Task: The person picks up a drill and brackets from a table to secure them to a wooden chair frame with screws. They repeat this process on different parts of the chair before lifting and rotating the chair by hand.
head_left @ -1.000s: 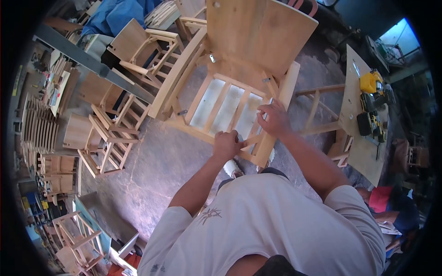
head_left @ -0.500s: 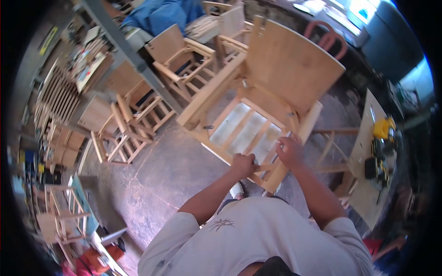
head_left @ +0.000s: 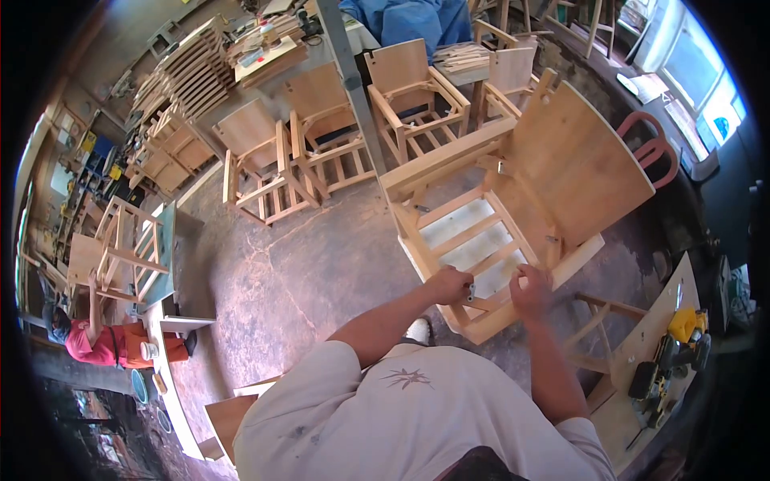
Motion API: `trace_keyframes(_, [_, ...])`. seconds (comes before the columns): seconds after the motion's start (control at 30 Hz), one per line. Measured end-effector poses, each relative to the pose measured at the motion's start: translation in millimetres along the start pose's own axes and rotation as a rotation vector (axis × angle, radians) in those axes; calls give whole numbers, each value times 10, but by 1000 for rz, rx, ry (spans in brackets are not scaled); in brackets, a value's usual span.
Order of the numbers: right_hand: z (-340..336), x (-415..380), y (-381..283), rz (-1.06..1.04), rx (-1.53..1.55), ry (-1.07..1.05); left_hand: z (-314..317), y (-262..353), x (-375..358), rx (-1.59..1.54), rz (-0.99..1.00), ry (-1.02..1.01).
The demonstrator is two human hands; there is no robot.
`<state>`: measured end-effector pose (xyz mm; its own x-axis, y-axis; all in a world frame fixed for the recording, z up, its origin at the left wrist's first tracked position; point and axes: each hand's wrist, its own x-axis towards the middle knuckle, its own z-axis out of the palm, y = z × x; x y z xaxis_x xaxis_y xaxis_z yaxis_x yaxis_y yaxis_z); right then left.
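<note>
A large wooden chair with a curved back panel and slatted seat frame stands in front of me. My left hand is closed over the near part of its frame, around a small metallic piece too small to name. At the right side of the near frame is my right hand, its fingers curled together and slightly blurred; what they hold, if anything, is too small to make out. White panels show between the seat slats.
Several wooden chairs stand beyond a grey post. A person in red handles a chair frame at the left. Power tools lie on a board at the right. Stacked slats fill the back left.
The view has swung left, so the chair and both hands appear farther right. The left hand now shows a metallic piece, and the person in red has come more fully into view.
</note>
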<state>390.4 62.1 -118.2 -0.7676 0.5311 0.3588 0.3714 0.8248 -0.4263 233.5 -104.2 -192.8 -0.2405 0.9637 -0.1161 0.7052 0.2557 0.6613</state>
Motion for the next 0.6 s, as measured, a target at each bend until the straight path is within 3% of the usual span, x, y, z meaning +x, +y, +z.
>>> trace_keyframes(0.07, [-4,7,9,-16,14,5,38,48,-30,39,-73,94])
trace_keyframes(0.2, [-72,-15,-9,-14,25,18,-32,92,-46,8,-108,-14])
trace_keyframes(0.3, [-25,-19,66,-7,40,3,-138,-16,8,-81,-24,33])
trace_keyframes(0.47, [9,0,33,45,-11,109,-1236,-133,376,220,117,487])
trace_keyframes(0.6, [194,-18,132,327,-165,270,-2122,-618,821,305,201,636])
